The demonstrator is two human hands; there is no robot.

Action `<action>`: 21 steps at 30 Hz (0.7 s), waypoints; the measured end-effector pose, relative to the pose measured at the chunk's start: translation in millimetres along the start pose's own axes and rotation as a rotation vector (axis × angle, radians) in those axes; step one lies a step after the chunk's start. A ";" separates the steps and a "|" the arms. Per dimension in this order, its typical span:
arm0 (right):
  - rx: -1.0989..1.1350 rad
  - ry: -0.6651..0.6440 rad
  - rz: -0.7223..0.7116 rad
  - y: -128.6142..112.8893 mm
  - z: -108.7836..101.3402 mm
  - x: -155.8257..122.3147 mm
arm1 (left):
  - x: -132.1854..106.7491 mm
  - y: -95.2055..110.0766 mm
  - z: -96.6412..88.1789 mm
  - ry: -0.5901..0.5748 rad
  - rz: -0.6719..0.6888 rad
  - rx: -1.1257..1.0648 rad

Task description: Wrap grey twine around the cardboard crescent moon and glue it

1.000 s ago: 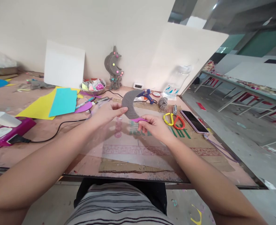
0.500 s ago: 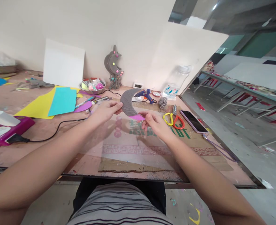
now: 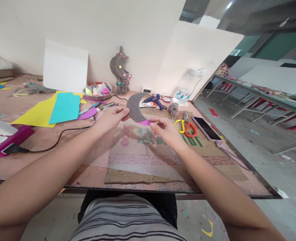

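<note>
A crescent moon (image 3: 134, 108) wrapped in grey yarn is held above the table, its lower tip still bare purple. My left hand (image 3: 114, 117) pinches its left edge between thumb and fingers. At the purple tip, my right hand (image 3: 163, 130) grips with thumb and forefinger. Behind the crescent lies a blue glue gun (image 3: 156, 100). A ball of grey yarn (image 3: 173, 109) sits to the right, near scissors (image 3: 185, 127) with yellow and orange handles. Against the wall stands a finished-looking grey moon ornament (image 3: 120, 68) with coloured dots.
A phone (image 3: 207, 128) lies at the right by the table edge. Plastic jar (image 3: 187, 87), bowl of coloured bits (image 3: 97, 97), blue sheet (image 3: 64, 108) and yellow sheet (image 3: 34, 112) stand or lie farther back. A purple power strip (image 3: 14, 142) with a black cord occupies the left.
The view has shifted slightly. Both hands keep hold of the crescent, and my right fingers have closed in a little at its purple tip.
</note>
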State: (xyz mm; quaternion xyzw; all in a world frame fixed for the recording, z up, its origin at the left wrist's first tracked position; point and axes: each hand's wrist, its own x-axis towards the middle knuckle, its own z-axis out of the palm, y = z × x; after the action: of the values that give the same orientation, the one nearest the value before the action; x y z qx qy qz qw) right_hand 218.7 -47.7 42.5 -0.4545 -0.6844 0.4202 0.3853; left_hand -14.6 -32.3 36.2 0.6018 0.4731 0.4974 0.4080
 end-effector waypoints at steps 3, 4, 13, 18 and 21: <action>0.082 0.156 -0.062 3.2 -2.3 2.9 | -0.8 1.6 0.8 0.022 -0.002 -0.013; 0.094 0.173 -0.059 4.5 -3.8 4.0 | -1.1 2.3 1.2 0.030 0.003 -0.021; -0.006 -0.045 0.046 3.0 0.4 -0.9 | -7.5 11.7 6.1 0.066 0.022 -0.005; 0.333 -0.040 0.133 8.8 4.9 1.9 | -12.2 14.8 8.1 0.008 0.020 0.036; 0.387 -0.033 0.156 13.8 6.1 3.2 | -15.1 18.4 8.4 -0.017 0.026 0.090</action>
State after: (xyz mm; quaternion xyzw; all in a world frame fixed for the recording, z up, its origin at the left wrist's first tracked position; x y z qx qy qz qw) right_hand 216.3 -42.9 28.0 -0.4167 -0.5597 0.5799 0.4205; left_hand -4.2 -51.3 49.3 0.6298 0.4837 0.4758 0.3781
